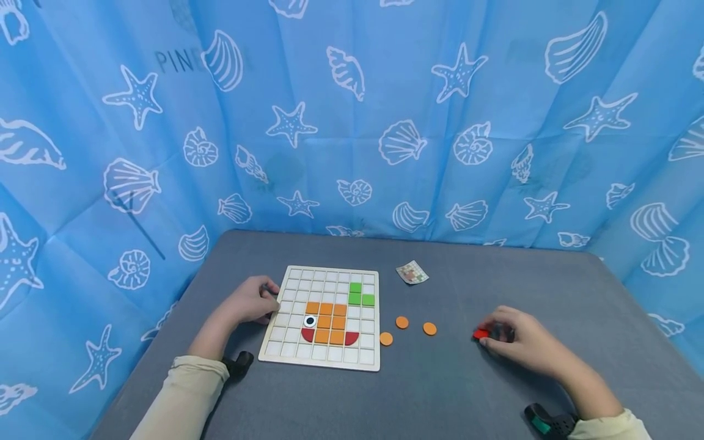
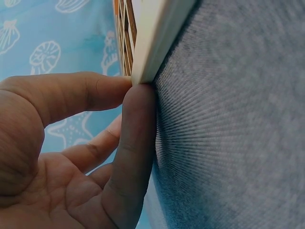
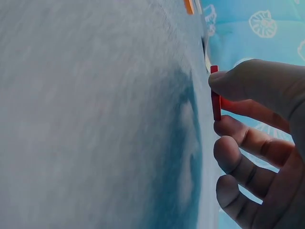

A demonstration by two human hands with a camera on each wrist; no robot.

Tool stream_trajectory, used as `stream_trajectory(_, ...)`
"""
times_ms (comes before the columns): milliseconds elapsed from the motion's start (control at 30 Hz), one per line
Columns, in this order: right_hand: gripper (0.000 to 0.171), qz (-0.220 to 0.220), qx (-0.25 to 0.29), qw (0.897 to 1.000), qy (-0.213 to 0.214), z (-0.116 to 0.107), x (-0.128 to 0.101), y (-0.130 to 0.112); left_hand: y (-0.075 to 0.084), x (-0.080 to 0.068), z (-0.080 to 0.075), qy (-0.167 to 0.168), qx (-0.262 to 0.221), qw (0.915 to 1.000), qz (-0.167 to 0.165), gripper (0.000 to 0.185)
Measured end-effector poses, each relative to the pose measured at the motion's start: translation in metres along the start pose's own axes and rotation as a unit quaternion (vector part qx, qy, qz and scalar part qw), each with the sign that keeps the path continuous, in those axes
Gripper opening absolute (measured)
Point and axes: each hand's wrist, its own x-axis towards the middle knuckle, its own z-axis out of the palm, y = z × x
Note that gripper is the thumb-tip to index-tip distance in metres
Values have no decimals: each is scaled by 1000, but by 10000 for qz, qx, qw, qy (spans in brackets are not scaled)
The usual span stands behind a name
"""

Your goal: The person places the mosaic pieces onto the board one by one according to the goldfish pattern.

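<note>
my right hand (image 1: 522,345), lower right of the head view, pinches a red piece (image 1: 481,333) between thumb and forefinger, just off the grey table (image 1: 495,391). my left hand (image 1: 250,300) has its fingertips pressed against the left edge of the board (image 1: 275,348), fingers nearly straight. the pinch looks thin, so i judge the piece could slip, or the board could slide if i lean. the board's grid holds orange, green and red tiles and an eye (image 1: 310,321); three orange discs (image 1: 402,322) lie beside it.
</note>
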Motion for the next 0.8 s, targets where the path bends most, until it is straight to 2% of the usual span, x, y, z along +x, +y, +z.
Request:
stream_trajectory(267,16,-96,143,9998,-75,8,8,-8,1,0,2,14,17,10000,72,34)
stream_trajectory(800,17,-662,306,9973,-9,28,37,-36,2,-1,0,35,97,9999,37,34)
